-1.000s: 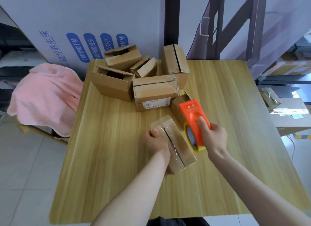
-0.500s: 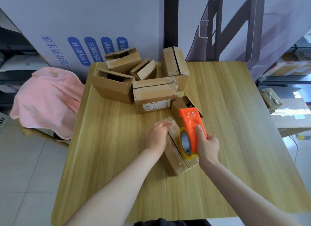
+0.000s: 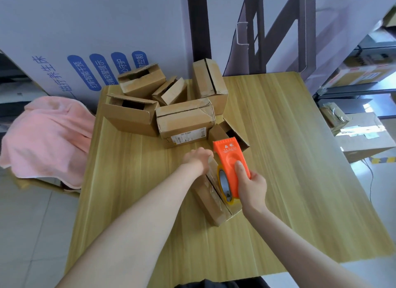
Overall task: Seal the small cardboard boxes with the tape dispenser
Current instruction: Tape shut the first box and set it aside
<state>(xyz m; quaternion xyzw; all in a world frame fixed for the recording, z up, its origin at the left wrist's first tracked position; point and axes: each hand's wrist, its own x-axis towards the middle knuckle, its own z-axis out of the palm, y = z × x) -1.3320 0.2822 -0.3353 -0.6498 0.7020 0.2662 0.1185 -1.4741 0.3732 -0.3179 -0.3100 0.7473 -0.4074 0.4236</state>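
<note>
A small cardboard box [image 3: 211, 198] lies at an angle in the middle of the wooden table [image 3: 128, 180], clear tape shining along its top seam. My left hand [image 3: 198, 159] presses down on the box's far end. My right hand [image 3: 249, 186] grips the orange tape dispenser [image 3: 231, 163], which rests on the box's top with its yellow-rimmed tape roll facing left. Further back lies a pile of several more small cardboard boxes [image 3: 184, 120], some with loose flaps.
A pink cloth [image 3: 45, 135] hangs over something to the left of the table. A large white printed board [image 3: 85, 41] leans behind the boxes. More cartons [image 3: 360, 135] sit on the floor at the right, beside shelving.
My left hand has slid from the box's left side up to its far end. The dispenser has come down onto the box's top and moved along the seam toward me.
</note>
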